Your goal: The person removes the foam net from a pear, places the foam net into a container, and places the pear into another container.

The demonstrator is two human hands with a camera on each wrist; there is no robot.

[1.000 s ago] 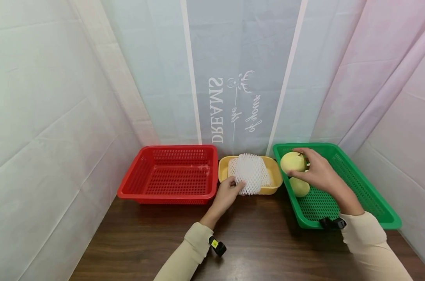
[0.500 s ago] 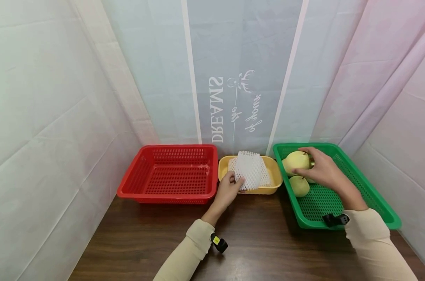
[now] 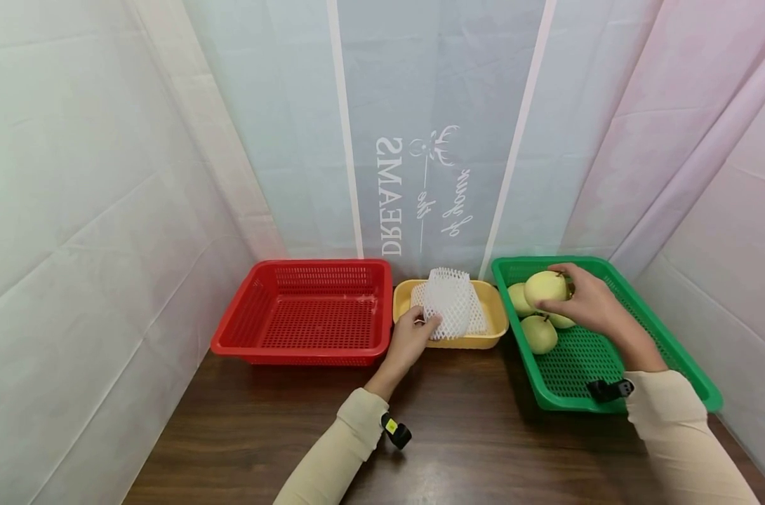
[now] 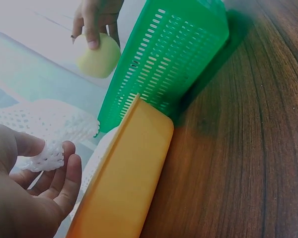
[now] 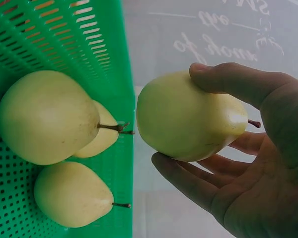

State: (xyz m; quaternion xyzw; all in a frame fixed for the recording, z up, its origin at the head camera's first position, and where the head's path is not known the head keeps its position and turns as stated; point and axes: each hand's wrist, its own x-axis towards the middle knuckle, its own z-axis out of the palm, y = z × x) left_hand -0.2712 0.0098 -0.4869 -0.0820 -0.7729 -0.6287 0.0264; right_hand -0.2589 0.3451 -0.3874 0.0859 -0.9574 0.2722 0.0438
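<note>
My left hand (image 3: 410, 340) pinches the near edge of a white foam net sleeve (image 3: 447, 298) between thumb and fingers, above the yellow tray (image 3: 497, 330). In the left wrist view the foam net sleeve (image 4: 44, 124) hangs from the thumb and fingertips. My right hand (image 3: 587, 298) grips a pale green pear (image 3: 544, 289) over the left side of the green basket (image 3: 660, 330). The right wrist view shows the held pear (image 5: 184, 119) lying sideways, its stem toward the palm. Three more pears rest in the basket, the nearest pear (image 3: 539, 335) upright with its stem showing.
More foam netting (image 3: 479, 312) lies in the yellow tray under the held sleeve. To the left stands a red basket (image 3: 319, 322) with nothing in it. All containers sit on a dark wooden table (image 3: 458, 421), against a printed curtain (image 3: 420, 91) at the back.
My right hand has moved to the right with the pear, leaving other pears in the basket more exposed. My left hand has risen slightly with the foam net sleeve.
</note>
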